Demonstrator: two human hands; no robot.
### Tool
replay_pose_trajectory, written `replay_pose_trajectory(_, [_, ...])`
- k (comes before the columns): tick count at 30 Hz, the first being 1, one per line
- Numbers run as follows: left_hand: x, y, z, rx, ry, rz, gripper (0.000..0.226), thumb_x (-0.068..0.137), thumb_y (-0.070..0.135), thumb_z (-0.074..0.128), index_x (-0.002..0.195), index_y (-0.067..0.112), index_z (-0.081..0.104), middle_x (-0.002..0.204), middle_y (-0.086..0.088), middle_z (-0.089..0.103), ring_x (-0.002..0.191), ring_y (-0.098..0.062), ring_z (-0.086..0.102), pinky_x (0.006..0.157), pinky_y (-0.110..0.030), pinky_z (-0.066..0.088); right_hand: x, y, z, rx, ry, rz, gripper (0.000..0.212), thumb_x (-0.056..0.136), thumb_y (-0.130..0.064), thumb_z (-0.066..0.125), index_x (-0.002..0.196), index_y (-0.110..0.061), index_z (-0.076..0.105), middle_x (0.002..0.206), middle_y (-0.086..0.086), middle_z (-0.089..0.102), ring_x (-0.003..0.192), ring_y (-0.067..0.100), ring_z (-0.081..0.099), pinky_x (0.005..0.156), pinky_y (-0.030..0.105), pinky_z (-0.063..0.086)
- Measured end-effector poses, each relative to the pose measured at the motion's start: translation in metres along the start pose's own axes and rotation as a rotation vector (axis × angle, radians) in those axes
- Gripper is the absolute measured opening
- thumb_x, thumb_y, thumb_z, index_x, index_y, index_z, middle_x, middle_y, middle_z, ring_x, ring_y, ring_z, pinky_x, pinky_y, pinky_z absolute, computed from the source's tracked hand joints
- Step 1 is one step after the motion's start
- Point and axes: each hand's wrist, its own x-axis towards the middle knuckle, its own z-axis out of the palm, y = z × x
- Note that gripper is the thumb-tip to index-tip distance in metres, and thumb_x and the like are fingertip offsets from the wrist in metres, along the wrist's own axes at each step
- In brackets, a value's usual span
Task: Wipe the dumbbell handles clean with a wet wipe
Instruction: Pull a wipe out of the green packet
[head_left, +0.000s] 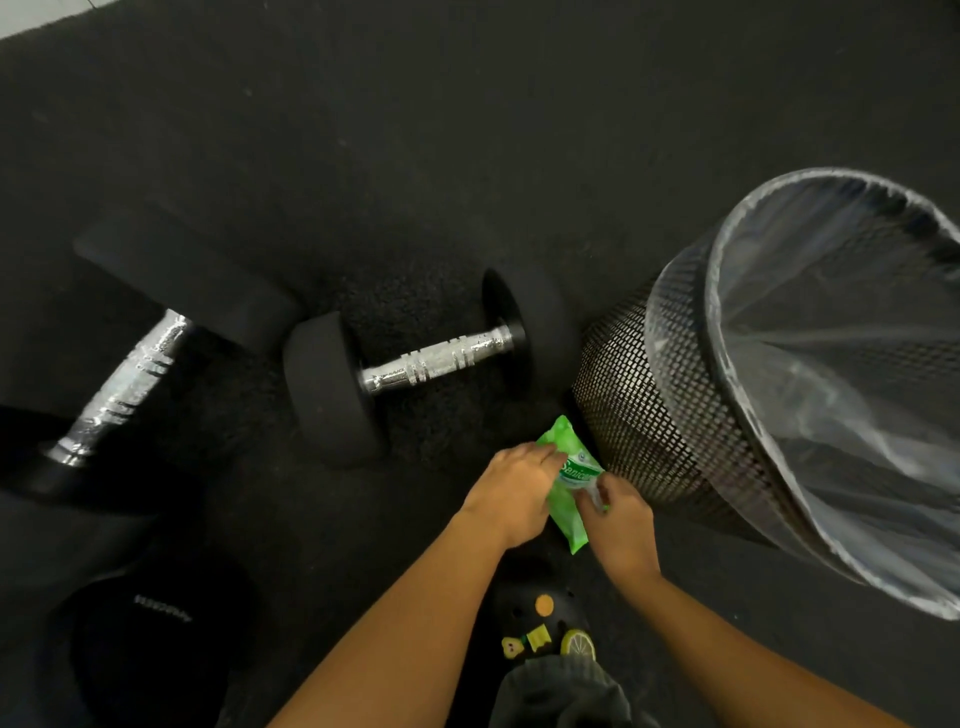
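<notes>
Black rubber flooring (415, 130) lies under us, and on it, against the foot of the mesh bin (649, 389), sits the green wet-wipe pack (569, 512) — our left hand (511, 493) rests on it, fingers together and nearly straight, while our right hand (621, 519) pinches the clear flap on its face with curled fingers. Just left of the bin lies one dumbbell (439, 358), chrome handle bare; a second dumbbell (124, 384) lies well left of the bin — our black shoe (545, 618) stands below its foot.

The left hand (511, 488) and right hand (621, 519) cover part of the wipe pack (569, 475)
</notes>
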Motion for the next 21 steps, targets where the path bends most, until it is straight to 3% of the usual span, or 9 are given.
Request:
replay_pose_trajectory(11, [-0.012, 0.008, 0.008, 0.062, -0.063, -0.056, 0.070, 0.089, 0.009, 0.048, 0.149, 0.017, 0.012, 0.157, -0.004, 0.014, 0.143, -0.023, 0.015, 0.116, -0.034, 0.013, -0.004, 0.000, 0.009, 0.014, 0.055, 0.005, 0.013, 0.085, -0.008, 0.062, 0.085, 0.004, 0.063, 0.079, 0.008, 0.052, 0.075, 0.018, 0.047, 0.067, 0.026, 0.032])
replay_pose_trajectory(17, [-0.014, 0.007, 0.010, 0.024, -0.099, -0.101, 0.071, 0.090, 0.009, 0.047, 0.149, 0.017, 0.009, 0.157, -0.002, 0.013, 0.143, -0.023, 0.014, 0.116, -0.035, 0.013, -0.009, -0.001, 0.003, 0.044, 0.085, 0.008, 0.019, 0.088, -0.013, 0.061, 0.071, -0.005, 0.055, 0.075, 0.009, 0.052, 0.070, 0.019, 0.047, 0.061, 0.026, 0.028])
replay_pose_trajectory(21, [-0.019, 0.004, 0.008, -0.040, -0.108, -0.155, 0.070, 0.090, 0.008, 0.046, 0.149, 0.017, 0.009, 0.156, -0.002, 0.017, 0.144, -0.021, 0.014, 0.117, -0.035, 0.010, -0.017, -0.003, 0.000, 0.071, 0.091, 0.043, 0.019, 0.088, -0.015, 0.059, 0.078, 0.000, 0.058, 0.081, 0.013, 0.056, 0.074, 0.021, 0.050, 0.065, 0.027, 0.033])
